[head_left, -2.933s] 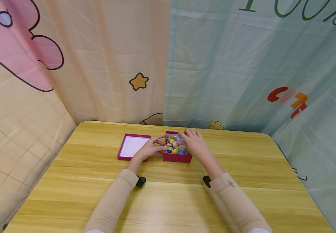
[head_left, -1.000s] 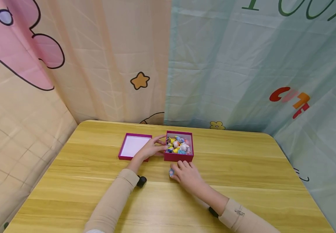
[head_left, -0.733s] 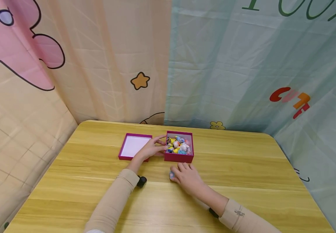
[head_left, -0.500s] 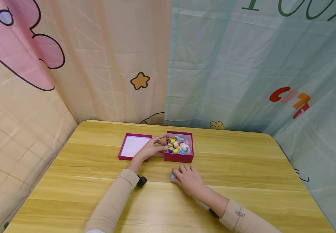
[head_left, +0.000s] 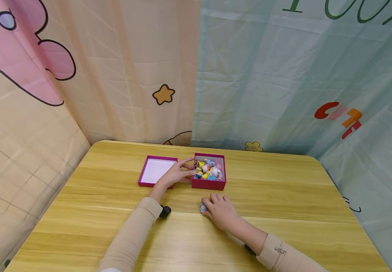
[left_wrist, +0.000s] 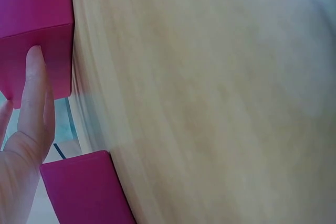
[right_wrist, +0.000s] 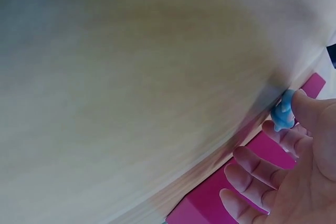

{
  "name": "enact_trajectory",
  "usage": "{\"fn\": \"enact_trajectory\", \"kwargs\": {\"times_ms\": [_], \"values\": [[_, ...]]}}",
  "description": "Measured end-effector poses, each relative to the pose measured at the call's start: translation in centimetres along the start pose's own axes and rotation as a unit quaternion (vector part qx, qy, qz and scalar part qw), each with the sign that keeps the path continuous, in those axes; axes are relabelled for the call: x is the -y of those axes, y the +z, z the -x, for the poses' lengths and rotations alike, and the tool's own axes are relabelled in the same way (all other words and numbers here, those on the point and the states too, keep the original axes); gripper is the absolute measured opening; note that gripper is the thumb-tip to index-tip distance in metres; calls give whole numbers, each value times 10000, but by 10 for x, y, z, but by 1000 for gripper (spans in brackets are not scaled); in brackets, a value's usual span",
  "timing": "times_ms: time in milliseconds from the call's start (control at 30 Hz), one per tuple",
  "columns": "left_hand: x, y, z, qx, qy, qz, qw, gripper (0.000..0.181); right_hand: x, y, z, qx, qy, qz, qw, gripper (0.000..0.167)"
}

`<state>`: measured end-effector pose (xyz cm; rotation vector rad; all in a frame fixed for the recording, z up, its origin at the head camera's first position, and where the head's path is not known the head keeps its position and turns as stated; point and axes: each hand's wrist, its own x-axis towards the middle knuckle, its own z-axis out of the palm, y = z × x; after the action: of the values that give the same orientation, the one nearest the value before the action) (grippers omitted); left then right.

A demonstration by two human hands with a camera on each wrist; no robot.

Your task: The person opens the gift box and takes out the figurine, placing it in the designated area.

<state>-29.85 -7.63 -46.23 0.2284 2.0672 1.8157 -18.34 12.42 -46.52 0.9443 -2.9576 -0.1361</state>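
In the head view, a magenta box (head_left: 208, 184) full of small toy figurines (head_left: 206, 170) stands near the table's far side. My left hand (head_left: 175, 173) rests against its left wall. The left wrist view shows an extended finger of the left hand (left_wrist: 32, 114) touching the wall of the box (left_wrist: 37, 3). In front of the box, my right hand (head_left: 221, 211) pinches a small light-blue figurine (head_left: 203, 207). The right wrist view has the blue figurine (right_wrist: 283, 111) between thumb and index finger, the other fingers loosely bent. Its far side is hidden.
Left of the box lies its magenta lid (head_left: 155, 168), white inside up, partly covered by the left hand. All this is on a wooden table (head_left: 196, 241). Printed curtains (head_left: 114, 75) hang behind the table's far edge.
The right hand was at the box at first, then came out with the blue figurine to the table in front. Lately it has shifted slightly toward me. The left hand stays at the box.
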Motion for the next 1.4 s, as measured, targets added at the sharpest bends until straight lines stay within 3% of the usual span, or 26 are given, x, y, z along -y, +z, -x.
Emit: {"fn": "enact_trajectory", "kwargs": {"times_ms": [600,867,1100,1400], "values": [[2,-1,-1,-3,35,-15,10000,59,-4,-2,1,67,25,-243,9997,39],[3,-1,-2,18,54,-74,10000,60,-13,-10,-6,-499,-16,-480,9976,39],[3,-1,-3,12,82,-116,9999,60,-25,-24,-23,-1237,-15,-523,9909,40],[2,-1,-1,68,160,-93,9998,60,-44,-35,-52,-1409,398,-135,9891,41]]}}
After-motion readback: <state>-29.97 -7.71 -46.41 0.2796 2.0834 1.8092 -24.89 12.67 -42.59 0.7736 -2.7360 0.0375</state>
